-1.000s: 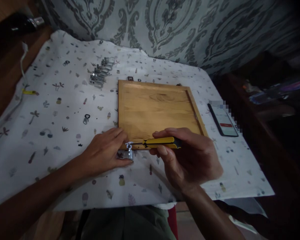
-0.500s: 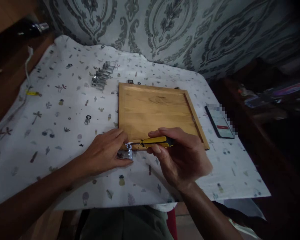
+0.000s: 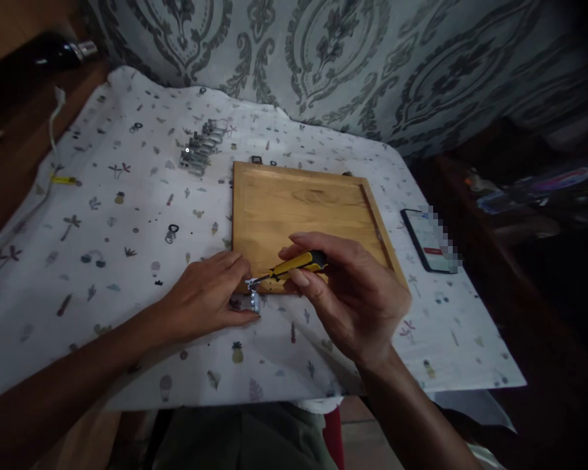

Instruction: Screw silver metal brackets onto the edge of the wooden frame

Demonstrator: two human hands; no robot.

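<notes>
A wooden panel [image 3: 304, 209] with a raised frame lies flat on a patterned white cloth [image 3: 102, 248]. At its near left corner sits a small metal fitting [image 3: 253, 295]. My left hand [image 3: 206, 295] pinches that fitting and holds it against the panel's edge. My right hand [image 3: 345, 297] is closed round a yellow and black screwdriver [image 3: 294, 264]. Its thin shaft slants down to the left and its tip rests on the top of the fitting.
Several more metal fittings [image 3: 198, 149] lie in a row at the back of the cloth. A phone [image 3: 428, 240] with a lit screen lies right of the panel. A white cable [image 3: 49, 150] runs along the left edge. A patterned curtain hangs behind.
My right hand has tilted the screwdriver: its handle has risen and swung in over the panel, while the tip stays on the fitting. The left hand has not moved.
</notes>
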